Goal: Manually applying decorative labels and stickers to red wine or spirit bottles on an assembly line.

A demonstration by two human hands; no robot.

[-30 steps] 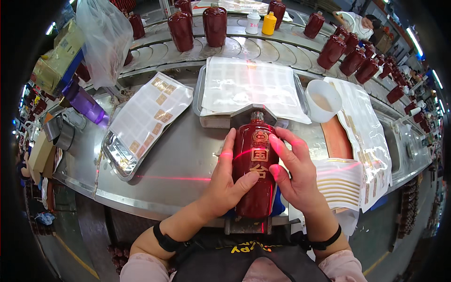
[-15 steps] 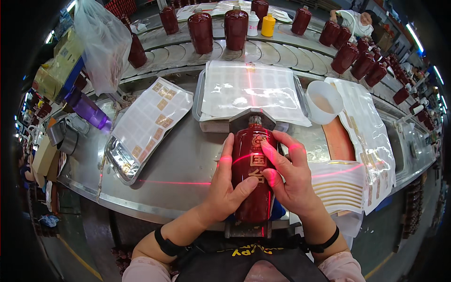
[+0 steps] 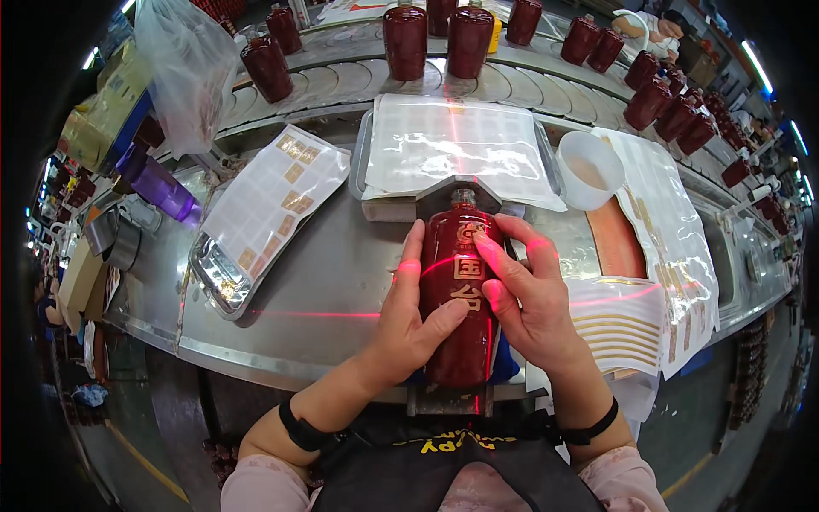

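A dark red glass bottle [image 3: 450, 352] lies on its back in front of me, its clear neck [image 3: 462, 197] pointing away into the notch of a grey metal rest [image 3: 440, 191]. Gold characters and a round gold emblem [image 3: 468, 235] run down its front. My left hand [image 3: 403, 322] wraps the bottle's left side, with the thumb lying across the lowest gold character. On the right side, my right hand [image 3: 539, 309] holds the bottle. Its index fingertip presses beside the emblem, and its thumb lies near the middle character. Red laser lines cross the bottle and both hands.
Behind the rest, glossy decal sheets [image 3: 452, 149] lie on a tray. A tilted tray of decals [image 3: 271, 209] is at left, near a purple bottle [image 3: 162, 189]. At right are a white cup [image 3: 589, 171] and gold-striped strips [image 3: 616, 328]. Red bottles [image 3: 404, 43] stand on a conveyor [image 3: 341, 85].
Conveyor bottles have moved to the right. My right thumb has slid up a little off the gold characters' lower part. Both hands stay on the bottle; the whole view has shifted slightly.
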